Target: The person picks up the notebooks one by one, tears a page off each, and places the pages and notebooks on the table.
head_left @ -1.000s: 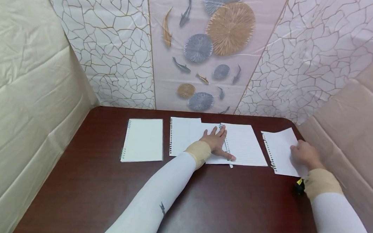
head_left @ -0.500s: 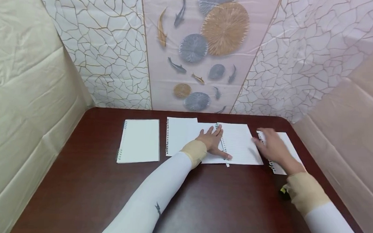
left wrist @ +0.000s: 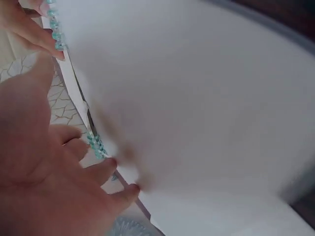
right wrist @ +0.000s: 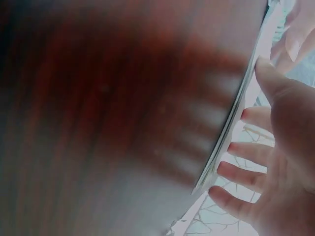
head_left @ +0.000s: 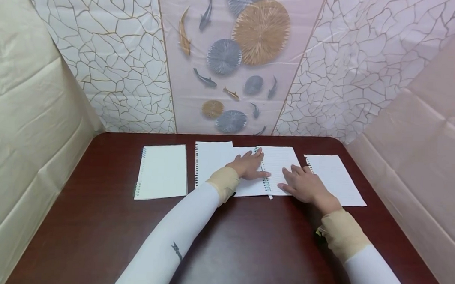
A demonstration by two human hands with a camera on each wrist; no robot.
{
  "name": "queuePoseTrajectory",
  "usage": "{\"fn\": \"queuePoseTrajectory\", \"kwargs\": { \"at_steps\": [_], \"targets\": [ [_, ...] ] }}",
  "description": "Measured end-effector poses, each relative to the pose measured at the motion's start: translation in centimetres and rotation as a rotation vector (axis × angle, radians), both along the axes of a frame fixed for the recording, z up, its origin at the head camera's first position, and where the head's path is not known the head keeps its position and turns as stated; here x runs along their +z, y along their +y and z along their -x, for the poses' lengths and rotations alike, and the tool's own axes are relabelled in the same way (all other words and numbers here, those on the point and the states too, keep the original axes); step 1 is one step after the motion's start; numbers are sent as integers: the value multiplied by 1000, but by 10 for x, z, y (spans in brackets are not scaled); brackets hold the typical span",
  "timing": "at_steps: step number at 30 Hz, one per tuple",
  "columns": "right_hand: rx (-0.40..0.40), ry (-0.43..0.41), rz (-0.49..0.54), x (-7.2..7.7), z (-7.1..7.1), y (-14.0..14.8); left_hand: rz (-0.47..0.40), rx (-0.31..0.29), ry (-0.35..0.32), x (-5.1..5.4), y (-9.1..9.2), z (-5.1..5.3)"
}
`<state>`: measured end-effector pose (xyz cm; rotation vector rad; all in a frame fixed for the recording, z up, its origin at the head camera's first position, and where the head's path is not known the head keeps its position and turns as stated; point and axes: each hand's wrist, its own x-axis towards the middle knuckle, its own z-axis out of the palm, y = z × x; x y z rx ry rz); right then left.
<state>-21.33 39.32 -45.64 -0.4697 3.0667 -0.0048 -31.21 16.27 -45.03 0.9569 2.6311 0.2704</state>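
A spiral notebook [head_left: 277, 162] lies open on the table, with lined paper on its right page. My left hand [head_left: 246, 165] rests on its left page, fingers spread across toward the coil. On the right page's outer edge is my right hand [head_left: 304, 186], its fingers extended and touching the paper. In the right wrist view, the fingertips of that hand [right wrist: 280, 152] lie along the edge of the pages. A loose sheet [head_left: 337, 180] with ragged punched holes lies flat to the right. The left wrist view shows the coil [left wrist: 97, 146] close beside my left fingers.
Another spiral notebook [head_left: 163, 173] lies at the left with a blank page up. Between the two notebooks is a punched sheet [head_left: 211, 158], partly covered by the open one. Fabric walls [head_left: 26, 148] enclose the dark wooden table [head_left: 245, 246] at the back and sides.
My right hand has let go of the loose sheet at the right and moved left onto the notebook's right page. That sheet now lies flat. The left hand stays on the notebook.
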Motion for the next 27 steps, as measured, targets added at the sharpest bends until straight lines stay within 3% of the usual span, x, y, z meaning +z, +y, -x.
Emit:
{"fn": "queuePoseTrajectory", "kwargs": {
  "at_steps": [3,8,11,13,18,22,27],
  "targets": [
    [0,2,6,0,0,0,-69,45,79,-1,-6,7],
    [5,-3,47,0,0,1,-59,250,235,9,-33,25],
    [14,-4,58,0,1,2,-50,374,205,13,-54,38],
    [21,-6,61,-1,2,2,-48,428,147,13,-67,43],
    [19,-16,79,-3,1,0,-37,443,37,7,-88,52],
    [9,-17,87,-2,0,-3,-68,421,10,3,-97,57],
    [-3,-3,83,-2,0,0,-87,359,15,6,-98,59]
  ]
}}
